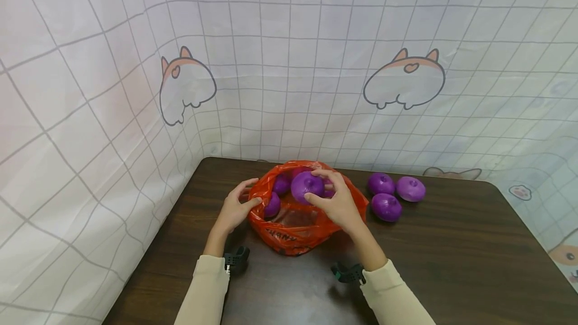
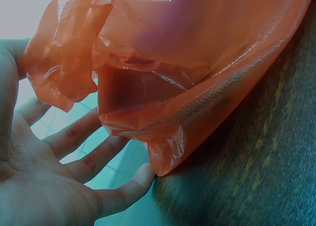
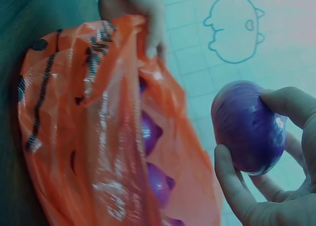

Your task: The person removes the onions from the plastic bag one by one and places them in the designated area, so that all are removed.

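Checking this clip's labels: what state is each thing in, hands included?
Red plastic bag: mouth open, creased
Round glossy purple onion-shaped object: held over the bag's mouth
Similar objects inside: partly hidden
Three similar objects outside: resting on dark brown table
Left hand: holds the bag's rim
Right hand: grips the onion-shaped object
White gridded sheet: wrinkled

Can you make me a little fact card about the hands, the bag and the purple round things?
Left hand: holds the rim of the red bag
Right hand: holds one purple onion shape by the bag's open mouth
In the bag: more purple ones; exact count unclear
Right of the bag: three loose ones, close together on the dark table
Behind: white gridded sheet with cartoon animals
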Demonstrator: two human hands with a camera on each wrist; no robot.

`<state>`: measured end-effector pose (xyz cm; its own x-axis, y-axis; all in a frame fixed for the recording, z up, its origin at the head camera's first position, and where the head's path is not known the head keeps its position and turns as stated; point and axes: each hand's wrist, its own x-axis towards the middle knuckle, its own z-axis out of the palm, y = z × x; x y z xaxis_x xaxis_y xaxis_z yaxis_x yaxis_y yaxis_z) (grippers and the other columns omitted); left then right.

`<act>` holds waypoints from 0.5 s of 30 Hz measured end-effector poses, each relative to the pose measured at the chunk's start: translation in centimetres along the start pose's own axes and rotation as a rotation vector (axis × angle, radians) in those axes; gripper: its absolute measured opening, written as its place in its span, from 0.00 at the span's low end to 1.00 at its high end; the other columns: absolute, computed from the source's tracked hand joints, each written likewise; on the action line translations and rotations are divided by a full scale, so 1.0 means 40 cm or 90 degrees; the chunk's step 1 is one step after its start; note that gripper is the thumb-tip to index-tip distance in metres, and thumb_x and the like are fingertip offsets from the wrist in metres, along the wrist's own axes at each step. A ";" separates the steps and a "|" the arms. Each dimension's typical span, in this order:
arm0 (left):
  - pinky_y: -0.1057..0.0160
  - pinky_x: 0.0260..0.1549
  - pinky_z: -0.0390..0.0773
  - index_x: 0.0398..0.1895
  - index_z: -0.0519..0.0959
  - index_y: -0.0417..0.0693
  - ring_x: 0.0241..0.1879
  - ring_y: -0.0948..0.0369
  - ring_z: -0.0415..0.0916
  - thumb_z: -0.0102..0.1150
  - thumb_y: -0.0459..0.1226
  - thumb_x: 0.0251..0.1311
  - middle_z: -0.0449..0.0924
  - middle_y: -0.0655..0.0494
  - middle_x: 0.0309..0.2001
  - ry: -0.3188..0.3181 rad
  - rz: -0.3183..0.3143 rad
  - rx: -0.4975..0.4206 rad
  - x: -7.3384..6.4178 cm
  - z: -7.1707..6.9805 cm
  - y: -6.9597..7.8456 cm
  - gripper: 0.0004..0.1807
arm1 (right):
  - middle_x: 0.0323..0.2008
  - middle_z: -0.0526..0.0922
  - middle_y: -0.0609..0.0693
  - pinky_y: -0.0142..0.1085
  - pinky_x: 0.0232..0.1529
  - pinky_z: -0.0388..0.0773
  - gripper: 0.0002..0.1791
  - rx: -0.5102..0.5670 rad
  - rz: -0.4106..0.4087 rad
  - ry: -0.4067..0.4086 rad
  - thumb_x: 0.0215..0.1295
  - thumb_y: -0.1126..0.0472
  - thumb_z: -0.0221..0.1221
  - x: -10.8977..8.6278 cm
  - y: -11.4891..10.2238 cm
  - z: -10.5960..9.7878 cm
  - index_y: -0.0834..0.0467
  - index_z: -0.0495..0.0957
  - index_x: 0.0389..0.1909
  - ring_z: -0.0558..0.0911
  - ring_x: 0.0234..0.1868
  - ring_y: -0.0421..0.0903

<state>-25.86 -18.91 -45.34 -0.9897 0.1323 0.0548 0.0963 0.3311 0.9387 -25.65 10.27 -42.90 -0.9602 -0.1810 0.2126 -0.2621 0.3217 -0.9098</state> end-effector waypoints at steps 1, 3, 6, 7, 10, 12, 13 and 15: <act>0.42 0.56 0.80 0.75 0.67 0.45 0.65 0.37 0.71 0.63 0.34 0.68 0.73 0.34 0.67 0.001 0.000 0.000 -0.003 0.000 0.005 0.32 | 0.66 0.68 0.52 0.52 0.52 0.84 0.29 0.005 -0.003 -0.001 0.61 0.52 0.72 -0.003 -0.004 -0.006 0.40 0.75 0.63 0.76 0.62 0.60; 0.42 0.56 0.80 0.74 0.67 0.45 0.65 0.37 0.71 0.62 0.34 0.68 0.73 0.34 0.67 0.001 -0.001 -0.001 -0.007 0.000 0.010 0.32 | 0.64 0.69 0.52 0.51 0.51 0.84 0.29 0.009 -0.003 0.002 0.61 0.51 0.72 -0.008 -0.010 -0.020 0.40 0.75 0.63 0.76 0.61 0.59; 0.42 0.56 0.80 0.74 0.68 0.46 0.65 0.37 0.70 0.63 0.34 0.68 0.73 0.34 0.67 0.000 -0.003 -0.002 -0.004 0.001 0.007 0.32 | 0.63 0.69 0.53 0.50 0.51 0.84 0.30 0.006 -0.009 0.005 0.61 0.51 0.72 -0.016 -0.019 -0.041 0.40 0.75 0.63 0.75 0.61 0.59; 0.42 0.56 0.80 0.74 0.68 0.46 0.65 0.37 0.70 0.63 0.34 0.68 0.72 0.34 0.67 0.000 -0.003 -0.001 -0.002 0.000 0.004 0.32 | 0.63 0.69 0.53 0.50 0.51 0.83 0.30 0.003 -0.009 0.007 0.61 0.51 0.72 -0.019 -0.022 -0.049 0.40 0.75 0.63 0.75 0.61 0.59; 0.41 0.56 0.80 0.75 0.68 0.46 0.65 0.37 0.70 0.63 0.35 0.68 0.72 0.34 0.67 0.004 0.000 0.000 0.012 0.002 -0.021 0.32 | 0.63 0.69 0.53 0.48 0.51 0.82 0.30 -0.004 -0.009 0.013 0.61 0.50 0.72 -0.029 -0.030 -0.073 0.41 0.74 0.64 0.74 0.62 0.58; 0.40 0.56 0.80 0.75 0.68 0.47 0.65 0.36 0.70 0.63 0.35 0.68 0.72 0.34 0.67 0.011 0.004 0.001 0.024 0.005 -0.046 0.32 | 0.62 0.69 0.53 0.46 0.50 0.83 0.30 -0.001 -0.009 0.020 0.61 0.51 0.72 -0.035 -0.033 -0.091 0.42 0.74 0.64 0.74 0.62 0.57; 0.39 0.57 0.79 0.75 0.68 0.48 0.65 0.36 0.70 0.63 0.35 0.68 0.72 0.34 0.68 0.015 0.006 0.000 0.030 0.006 -0.059 0.32 | 0.62 0.69 0.53 0.44 0.49 0.83 0.30 -0.001 -0.011 0.024 0.62 0.52 0.72 -0.037 -0.032 -0.100 0.43 0.74 0.64 0.74 0.61 0.56; 0.39 0.57 0.79 0.75 0.68 0.51 0.65 0.37 0.70 0.64 0.36 0.68 0.72 0.35 0.68 0.022 0.009 0.000 0.043 0.010 -0.086 0.32 | 0.62 0.69 0.53 0.38 0.48 0.83 0.30 0.000 -0.017 0.035 0.62 0.53 0.72 -0.042 -0.030 -0.118 0.46 0.74 0.65 0.75 0.60 0.54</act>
<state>-27.86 -19.46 -48.60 -0.9913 0.1045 0.0801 0.1104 0.3288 0.9379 -24.17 14.58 -40.48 -0.9567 -0.1389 0.2558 -0.2877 0.3181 -0.9033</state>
